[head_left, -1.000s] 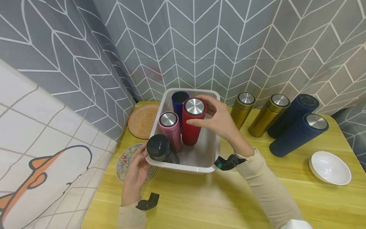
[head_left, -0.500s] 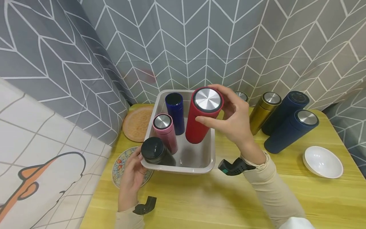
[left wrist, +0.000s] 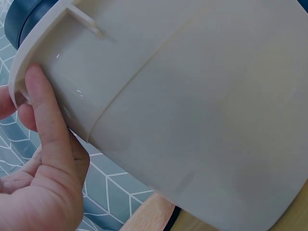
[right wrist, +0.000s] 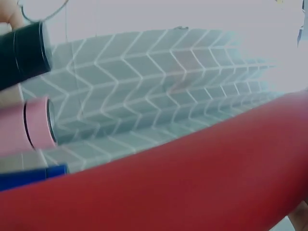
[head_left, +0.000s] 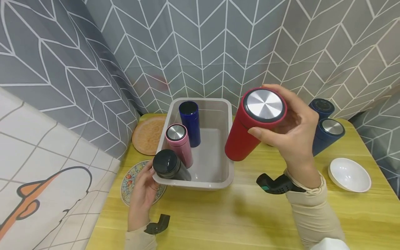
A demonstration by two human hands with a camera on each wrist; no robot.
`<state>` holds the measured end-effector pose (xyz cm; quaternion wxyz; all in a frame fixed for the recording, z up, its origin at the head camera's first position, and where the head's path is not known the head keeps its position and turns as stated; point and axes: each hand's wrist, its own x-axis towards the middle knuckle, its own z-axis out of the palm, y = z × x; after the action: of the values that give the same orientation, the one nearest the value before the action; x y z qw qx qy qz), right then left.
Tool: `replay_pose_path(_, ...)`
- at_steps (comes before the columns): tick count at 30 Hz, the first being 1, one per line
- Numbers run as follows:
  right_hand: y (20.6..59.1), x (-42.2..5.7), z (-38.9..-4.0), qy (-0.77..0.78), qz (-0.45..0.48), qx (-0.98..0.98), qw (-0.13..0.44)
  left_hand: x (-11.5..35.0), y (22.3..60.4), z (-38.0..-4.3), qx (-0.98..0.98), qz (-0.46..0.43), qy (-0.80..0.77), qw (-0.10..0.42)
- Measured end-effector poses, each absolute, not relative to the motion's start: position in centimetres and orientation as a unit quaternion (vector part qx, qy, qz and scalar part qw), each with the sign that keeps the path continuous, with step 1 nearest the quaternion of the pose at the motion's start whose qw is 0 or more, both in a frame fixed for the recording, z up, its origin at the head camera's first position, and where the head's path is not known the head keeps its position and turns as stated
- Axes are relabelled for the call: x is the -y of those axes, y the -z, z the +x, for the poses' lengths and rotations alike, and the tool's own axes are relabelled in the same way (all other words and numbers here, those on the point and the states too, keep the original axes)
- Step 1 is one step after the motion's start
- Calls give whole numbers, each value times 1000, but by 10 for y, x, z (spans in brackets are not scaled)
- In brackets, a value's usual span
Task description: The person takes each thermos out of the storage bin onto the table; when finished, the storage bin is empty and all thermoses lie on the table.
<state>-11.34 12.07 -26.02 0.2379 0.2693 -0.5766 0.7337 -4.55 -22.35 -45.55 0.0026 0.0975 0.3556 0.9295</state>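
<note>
My right hand [head_left: 293, 128] grips a red thermos [head_left: 242, 139] near its steel-topped lid, holding it tilted just beyond the right rim of a light grey plastic bin [head_left: 200, 185]. In the right wrist view the red thermos [right wrist: 159, 192] fills the lower part. My left hand [head_left: 143, 191] holds the bin's front-left corner; in the left wrist view its fingers [left wrist: 45, 110] lie against the outer wall under the rim. Inside the bin are a shiny blue thermos [head_left: 192, 128], a pink thermos [head_left: 182, 149] and a black thermos [head_left: 168, 165] leaning in the near-left corner.
Two navy thermoses [head_left: 323, 137] stand at the right rear, partly behind my right hand. A white bowl [head_left: 350, 175] sits near the right edge. Left of the bin lie an orange round mat [head_left: 148, 137] and a patterned round mat [head_left: 128, 185]. A patterned curtain [head_left: 212, 45] hangs behind the table.
My right hand has lifted the red thermos out of the bin and carried it right, past the rim. It now covers the gold thermoses. The left hand stays at the bin's corner.
</note>
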Motion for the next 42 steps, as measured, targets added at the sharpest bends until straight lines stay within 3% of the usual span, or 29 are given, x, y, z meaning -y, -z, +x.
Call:
replay_pose_path(12, 288, -168, -117, -718, 229, 618, 221, 224, 454, -45, -364, 79, -928, -4)
replay_pose_path(30, 371, -218, -126, -658, -59, 728, 183, 224, 454, -45, -361, 81, -929, 0)
replay_pose_path(42, 396, -224, -137, -660, -98, 706, 236, 224, 454, -45, -361, 86, -928, -5)
